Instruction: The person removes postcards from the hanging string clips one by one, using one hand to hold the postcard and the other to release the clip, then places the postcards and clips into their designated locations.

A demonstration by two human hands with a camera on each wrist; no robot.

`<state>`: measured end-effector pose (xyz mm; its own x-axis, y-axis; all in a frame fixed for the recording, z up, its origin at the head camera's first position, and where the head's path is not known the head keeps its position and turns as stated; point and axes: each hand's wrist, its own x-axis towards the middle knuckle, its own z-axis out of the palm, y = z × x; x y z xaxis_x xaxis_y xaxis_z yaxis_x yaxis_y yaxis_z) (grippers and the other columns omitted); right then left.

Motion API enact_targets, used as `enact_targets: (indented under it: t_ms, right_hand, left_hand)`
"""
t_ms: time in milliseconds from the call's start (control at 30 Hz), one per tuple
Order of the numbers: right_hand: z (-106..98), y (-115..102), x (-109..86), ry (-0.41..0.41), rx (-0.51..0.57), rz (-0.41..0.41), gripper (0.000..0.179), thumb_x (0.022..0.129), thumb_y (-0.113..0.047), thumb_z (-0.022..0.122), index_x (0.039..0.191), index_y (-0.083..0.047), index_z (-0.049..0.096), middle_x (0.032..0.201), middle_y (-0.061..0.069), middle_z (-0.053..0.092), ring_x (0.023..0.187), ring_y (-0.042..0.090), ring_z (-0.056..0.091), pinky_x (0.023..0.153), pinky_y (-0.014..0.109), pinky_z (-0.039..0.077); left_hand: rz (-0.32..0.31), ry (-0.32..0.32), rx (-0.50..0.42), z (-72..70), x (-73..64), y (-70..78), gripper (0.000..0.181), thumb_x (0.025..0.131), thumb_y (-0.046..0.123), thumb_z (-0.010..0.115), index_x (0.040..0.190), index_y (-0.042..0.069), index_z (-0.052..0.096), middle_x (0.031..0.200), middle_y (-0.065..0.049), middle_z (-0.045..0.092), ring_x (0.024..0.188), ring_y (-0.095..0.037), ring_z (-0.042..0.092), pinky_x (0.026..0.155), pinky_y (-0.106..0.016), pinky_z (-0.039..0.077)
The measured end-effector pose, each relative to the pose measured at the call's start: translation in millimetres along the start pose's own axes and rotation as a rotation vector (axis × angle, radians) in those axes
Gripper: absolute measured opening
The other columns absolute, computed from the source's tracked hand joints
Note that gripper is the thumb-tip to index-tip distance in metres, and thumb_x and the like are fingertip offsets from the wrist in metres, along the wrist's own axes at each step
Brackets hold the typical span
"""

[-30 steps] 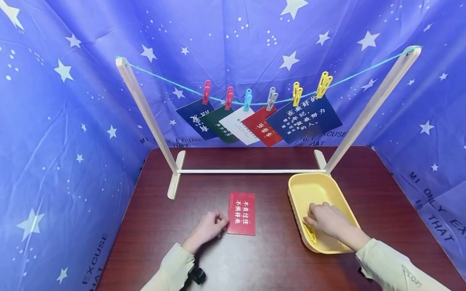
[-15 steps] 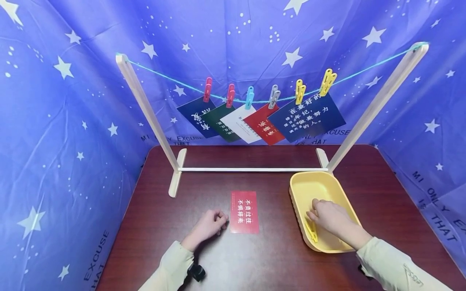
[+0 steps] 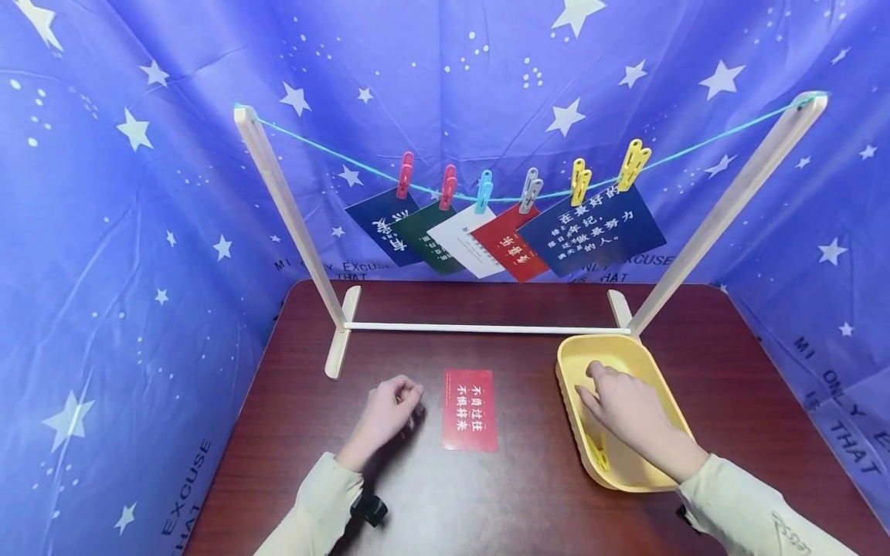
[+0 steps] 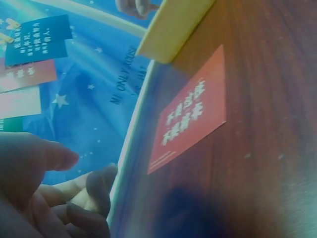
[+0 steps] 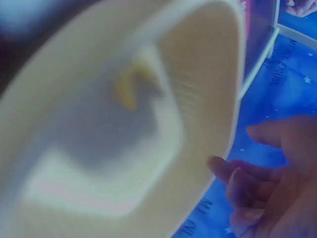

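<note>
My right hand (image 3: 629,405) is over the yellow basket (image 3: 566,374), thumb and index finger apart and nothing between them. A yellow clothespin (image 3: 600,459) lies in the basket, partly hidden by that hand in the head view. In the right wrist view the clothespin (image 5: 128,89) is blurred on the basket floor. My left hand (image 3: 385,408) hovers with loosely bent fingers, holding nothing, left of a red card (image 3: 470,440) with white characters. That card lies flat on the table.
A wooden rack (image 3: 288,224) stands at the back with a sagging cord (image 3: 320,147). Several cards, such as the white card (image 3: 467,241), hang from it by red, blue, grey and yellow clothespins (image 3: 580,182). The basket touches or nearly touches the rack's right foot.
My left hand has drawn away from the red card to the left. My right hand has shifted slightly towards the rack within the basket, its thumb and finger spreading. The head view has tilted slightly.
</note>
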<state>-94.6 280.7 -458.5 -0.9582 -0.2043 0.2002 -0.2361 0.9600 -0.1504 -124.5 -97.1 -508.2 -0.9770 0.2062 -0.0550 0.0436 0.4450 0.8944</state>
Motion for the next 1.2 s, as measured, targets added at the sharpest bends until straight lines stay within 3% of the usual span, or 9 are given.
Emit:
enact_targets:
  t_ms: [100,267,467,633,833,1033,1200]
  right_hand:
    - [-4.8,-5.2,8.6,0.041,0.028,-0.019,0.027,0.091,-0.018,0.076,0.105,0.0,0.061,0.079,0.01,0.069,0.064,0.03,0.067,0.049,0.047,0.051]
    - [-7.6,-12.9,22.9,0.096,0.074,-0.065,0.026,0.093,-0.019,0.073,0.11,-0.002,0.063,0.089,0.011,0.073,0.073,0.029,0.07,0.056,0.048,0.054]
    - [-10.2,-22.3,33.7,0.132,0.072,-0.157,0.024,0.092,-0.014,0.074,0.11,-0.003,0.062,0.091,0.011,0.072,0.069,0.028,0.067,0.056,0.047,0.053]
    - [-14.1,-28.7,40.2,0.139,0.081,-0.193,0.025,0.092,-0.015,0.077,0.109,-0.004,0.063,0.095,0.012,0.072,0.07,0.028,0.066,0.057,0.046,0.053]
    - [-22.8,-39.2,55.8,0.165,0.103,-0.242,0.031,0.09,-0.026,0.082,0.107,-0.006,0.065,0.084,0.007,0.065,0.064,0.022,0.059,0.055,0.04,0.051]
    - [-32.1,-50.3,70.3,0.224,0.099,-0.318,0.033,0.089,-0.029,0.083,0.107,-0.007,0.067,0.088,0.006,0.069,0.07,0.025,0.066,0.059,0.042,0.054]
    - [-36.2,-64.8,83.2,0.223,0.084,-0.358,0.037,0.089,-0.031,0.084,0.11,-0.007,0.066,0.093,0.009,0.072,0.074,0.028,0.069,0.062,0.044,0.056]
  left_hand:
    - [0.031,0.038,-0.038,-5.6,3.0,3.5,0.02,0.104,0.014,0.062,0.105,-0.004,0.07,0.077,-0.02,0.071,0.051,-0.042,0.067,0.042,-0.042,0.055]
    - [0.075,0.088,-0.072,-12.3,7.7,7.9,0.017,0.104,0.015,0.063,0.106,0.0,0.071,0.085,-0.019,0.073,0.053,-0.04,0.068,0.049,-0.033,0.056]
    - [0.072,0.095,-0.119,-20.2,16.1,11.5,0.014,0.102,0.011,0.065,0.105,-0.001,0.072,0.087,-0.018,0.075,0.055,-0.024,0.066,0.061,-0.02,0.048]
    - [0.062,0.113,-0.12,-29.3,19.6,15.8,0.013,0.101,0.012,0.067,0.105,0.0,0.073,0.081,-0.012,0.073,0.056,-0.026,0.067,0.06,-0.021,0.048]
    - [0.059,0.152,-0.191,-38.4,24.5,19.2,0.015,0.101,0.01,0.067,0.11,-0.002,0.072,0.096,-0.023,0.075,0.057,-0.027,0.067,0.059,-0.029,0.057]
    - [0.063,0.198,-0.245,-43.2,34.2,25.0,0.017,0.1,0.008,0.068,0.113,-0.002,0.071,0.103,-0.024,0.076,0.057,-0.02,0.065,0.062,-0.037,0.06]
    - [0.074,0.238,-0.27,-52.3,42.7,32.7,0.021,0.099,0.007,0.07,0.115,-0.005,0.07,0.103,-0.025,0.076,0.055,-0.016,0.065,0.057,-0.026,0.055]
